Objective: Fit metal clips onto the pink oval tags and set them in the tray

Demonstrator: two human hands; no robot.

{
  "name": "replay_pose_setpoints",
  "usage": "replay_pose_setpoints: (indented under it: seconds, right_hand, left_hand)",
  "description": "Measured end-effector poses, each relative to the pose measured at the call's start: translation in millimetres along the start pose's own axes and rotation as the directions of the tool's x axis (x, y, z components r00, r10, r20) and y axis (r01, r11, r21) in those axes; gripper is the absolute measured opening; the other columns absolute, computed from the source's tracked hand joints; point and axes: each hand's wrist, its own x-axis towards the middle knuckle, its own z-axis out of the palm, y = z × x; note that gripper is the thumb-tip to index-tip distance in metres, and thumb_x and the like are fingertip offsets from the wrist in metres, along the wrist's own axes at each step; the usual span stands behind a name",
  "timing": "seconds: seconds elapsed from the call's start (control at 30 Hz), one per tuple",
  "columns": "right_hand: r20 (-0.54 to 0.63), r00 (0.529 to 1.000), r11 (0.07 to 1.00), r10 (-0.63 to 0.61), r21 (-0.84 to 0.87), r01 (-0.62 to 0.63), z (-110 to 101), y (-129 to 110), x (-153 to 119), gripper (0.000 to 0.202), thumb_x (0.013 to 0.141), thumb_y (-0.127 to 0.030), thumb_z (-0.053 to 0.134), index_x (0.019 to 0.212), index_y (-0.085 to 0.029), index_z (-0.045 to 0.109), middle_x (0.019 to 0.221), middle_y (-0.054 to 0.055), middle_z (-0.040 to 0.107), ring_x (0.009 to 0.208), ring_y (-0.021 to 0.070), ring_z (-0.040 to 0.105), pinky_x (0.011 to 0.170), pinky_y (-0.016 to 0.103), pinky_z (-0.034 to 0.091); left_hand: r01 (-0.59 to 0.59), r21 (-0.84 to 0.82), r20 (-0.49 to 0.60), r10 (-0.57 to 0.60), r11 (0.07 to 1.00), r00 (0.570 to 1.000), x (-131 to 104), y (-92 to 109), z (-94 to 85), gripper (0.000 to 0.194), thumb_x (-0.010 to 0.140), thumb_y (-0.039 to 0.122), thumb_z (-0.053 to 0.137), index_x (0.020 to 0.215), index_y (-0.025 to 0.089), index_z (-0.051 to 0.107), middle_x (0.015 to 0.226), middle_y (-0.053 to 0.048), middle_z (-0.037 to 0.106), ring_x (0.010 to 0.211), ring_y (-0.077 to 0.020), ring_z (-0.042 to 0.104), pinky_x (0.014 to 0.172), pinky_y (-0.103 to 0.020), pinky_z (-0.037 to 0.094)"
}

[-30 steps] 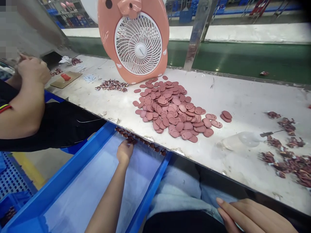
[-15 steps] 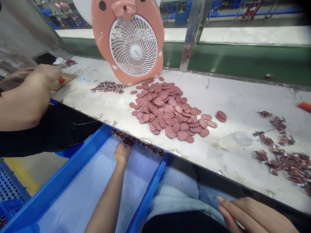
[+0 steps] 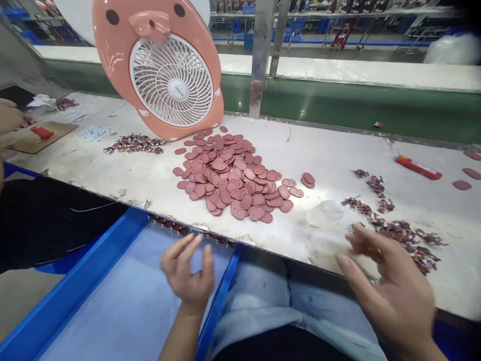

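My left hand (image 3: pixel 191 275) hovers over the blue tray (image 3: pixel 112 296), palm up, its fingers apart and holding nothing. A row of small dark red-brown pieces (image 3: pixel 175 226) lines the tray's far end, partly hidden under the table edge. Above the table's front edge on the right is my right hand (image 3: pixel 398 288), slightly blurred, fingers spread and nothing visible in it. Beyond its fingertips lie small brown, string-like bundles (image 3: pixel 398 231) and a translucent squeeze bottle (image 3: pixel 325 213) on its side. A heap of flat reddish oval discs (image 3: pixel 236 175) covers the table's middle.
An orange animal-shaped fan (image 3: pixel 176 87) stands behind the heap. More brown bundles (image 3: pixel 135 144) lie to its left. A red packet (image 3: pixel 418 167) rests at right, near a few discs (image 3: pixel 462 185). At far left, another person's hand (image 3: pixel 9 116) is near a board (image 3: pixel 56 131).
My left hand has let go of the pieces at the tray's far end and drawn back, opening. My right hand has risen over the table's edge. The view has swung right.
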Motion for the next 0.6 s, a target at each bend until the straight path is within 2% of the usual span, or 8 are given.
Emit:
replay_pose_setpoints:
  seconds: [0.07,0.13,0.23,0.33,0.4,0.47,0.53,0.6]
  right_hand:
    - [0.046,0.995,0.996,0.088,-0.028,-0.087,14,1,14,0.068,0.088,-0.056,0.065,0.141,-0.017,0.049,0.117,0.015,0.062,0.100,0.0334,0.061,0.086,0.049,0.049]
    - [0.100,0.989,0.994,0.109,-0.027,-0.106,27,1,29,0.073,0.083,-0.061,0.067,0.137,-0.015,0.050,0.122,0.019,0.059,0.108,0.0386,0.056,0.088,0.054,0.047]
    - [0.118,0.985,0.991,0.122,0.045,-0.128,37,0,44,0.050,0.085,-0.054,0.067,0.118,-0.017,0.060,0.111,0.016,0.063,0.106,0.0374,0.055,0.089,0.053,0.044]
    - [0.119,0.980,0.965,0.160,0.191,-0.181,36,-3,45,0.034,0.090,-0.048,0.064,0.109,-0.020,0.060,0.101,0.011,0.064,0.098,0.0322,0.058,0.087,0.048,0.045]
    - [0.124,0.975,0.916,0.185,0.338,-0.217,32,-8,38,0.033,0.091,-0.047,0.062,0.111,-0.021,0.058,0.105,0.009,0.064,0.099,0.0291,0.059,0.087,0.044,0.046]
    - [0.181,0.962,0.818,0.205,0.508,-0.270,27,-16,27,0.033,0.093,-0.050,0.058,0.110,-0.022,0.054,0.103,0.007,0.062,0.092,0.0243,0.061,0.081,0.039,0.050]
    - [0.332,0.920,0.672,0.209,0.634,-0.382,23,-27,17,0.034,0.092,-0.053,0.058,0.104,-0.022,0.051,0.089,0.003,0.059,0.073,0.0184,0.060,0.062,0.031,0.053]
    - [0.540,0.824,0.508,0.171,0.668,-0.543,22,-40,9,0.036,0.089,-0.053,0.062,0.101,-0.021,0.049,0.078,0.000,0.057,0.058,0.0140,0.056,0.046,0.024,0.048]
  left_hand:
    - [-0.178,-0.073,0.074,0.183,0.981,0.980,8,30,3.4,0.041,0.078,0.046,0.075,0.114,0.026,0.070,0.114,-0.012,0.068,0.109,-0.0294,0.060,0.100,-0.045,0.043]
    - [-0.284,-0.092,0.182,0.296,0.954,0.938,20,50,7.6,0.058,0.080,0.051,0.073,0.130,0.024,0.064,0.128,-0.015,0.065,0.116,-0.0330,0.057,0.104,-0.048,0.036]
    - [-0.389,-0.102,0.291,0.402,0.915,0.868,32,56,10.2,0.062,0.086,0.055,0.064,0.138,0.021,0.059,0.139,-0.020,0.060,0.122,-0.0370,0.051,0.105,-0.052,0.028]
    - [-0.443,-0.216,0.214,0.484,0.870,0.848,29,47,8.1,0.051,0.079,0.048,0.076,0.126,0.031,0.069,0.125,-0.012,0.071,0.111,-0.0318,0.057,0.104,-0.046,0.027]
    - [-0.436,-0.299,0.160,0.495,0.849,0.854,21,44,5.1,0.044,0.078,0.031,0.082,0.120,0.039,0.071,0.109,-0.003,0.077,0.099,-0.0251,0.062,0.101,-0.041,0.029]
    - [-0.385,-0.386,0.142,0.466,0.838,0.873,12,51,0.3,0.044,0.079,0.014,0.079,0.112,0.042,0.073,0.093,0.003,0.077,0.088,-0.0199,0.062,0.095,-0.037,0.035]
    - [-0.294,-0.481,0.135,0.401,0.826,0.906,3,66,-6.7,0.028,0.085,0.015,0.072,0.099,0.038,0.075,0.089,0.001,0.071,0.085,-0.0188,0.061,0.086,-0.035,0.043]
    - [-0.131,-0.604,0.183,0.296,0.786,0.937,-4,86,-15.4,0.013,0.091,0.027,0.065,0.082,0.033,0.073,0.092,-0.003,0.063,0.087,-0.0195,0.060,0.077,-0.034,0.049]
